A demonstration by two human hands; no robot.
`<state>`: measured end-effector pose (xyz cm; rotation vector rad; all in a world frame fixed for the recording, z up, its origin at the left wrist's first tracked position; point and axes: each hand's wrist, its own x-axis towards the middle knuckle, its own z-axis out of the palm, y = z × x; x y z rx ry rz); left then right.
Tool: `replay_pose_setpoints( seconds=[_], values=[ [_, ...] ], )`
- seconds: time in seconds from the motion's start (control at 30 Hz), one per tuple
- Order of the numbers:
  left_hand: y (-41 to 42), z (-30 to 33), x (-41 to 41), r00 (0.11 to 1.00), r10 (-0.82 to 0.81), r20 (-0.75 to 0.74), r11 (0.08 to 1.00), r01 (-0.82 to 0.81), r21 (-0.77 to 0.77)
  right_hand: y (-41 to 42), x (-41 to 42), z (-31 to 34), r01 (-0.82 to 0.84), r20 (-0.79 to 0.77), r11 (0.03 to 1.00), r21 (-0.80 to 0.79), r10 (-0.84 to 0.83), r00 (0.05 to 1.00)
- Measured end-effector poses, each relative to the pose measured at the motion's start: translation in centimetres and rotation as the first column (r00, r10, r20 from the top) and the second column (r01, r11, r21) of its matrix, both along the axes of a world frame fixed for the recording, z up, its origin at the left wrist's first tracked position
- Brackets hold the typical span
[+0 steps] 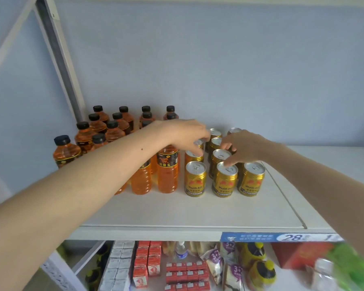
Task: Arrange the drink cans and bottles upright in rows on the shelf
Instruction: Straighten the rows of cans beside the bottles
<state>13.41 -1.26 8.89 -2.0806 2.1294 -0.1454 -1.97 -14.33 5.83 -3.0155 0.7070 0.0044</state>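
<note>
Both hands reached over the gold cans on the shelf. The left hand pinched one can's top; the right hand touched another with loosely curled fingers. Orange bottles stood beside them.

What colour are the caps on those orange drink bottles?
Black, on every bottle cap visible in the head view.

"Wealth Bull" in dark letters on the front gold cans, mid-frame, partly cut off on the middle one. Chinese characters on the dark label of the front orange bottle, too small to read surely. "28" in large dark digits on the blue price strip along the shelf edge, lower right. "3+2" on purple snack packets below, bottom centre.
</note>
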Motion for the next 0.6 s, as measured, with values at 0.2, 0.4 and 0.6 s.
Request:
replay_pose_setpoints(
  seconds=[0.2, 0.4, 0.6],
  values=[
    [-1.0, -4.7, -2.1, 0.991, 0.130, -0.004, 0.988, -0.129, 0.085, -1.0, -1.3, -2.9, -0.050, -0.033, 0.997, -0.050, 0.049, 0.998],
    [-1.0, -7.4, -2.7, 0.976, 0.218, 0.007, 0.973, -0.218, 0.070, -1.7, -0.9, -4.7, -0.060, -0.007, 0.998, -0.033, 0.060, 0.998],
    [-1.0, -8.5, -2.9, 0.969, 0.247, -0.011, 0.969, -0.246, 0.013, -1.9, -0.7, -5.5, -0.054, 0.044, 0.998, -0.033, 0.055, 0.998]
  ],
)
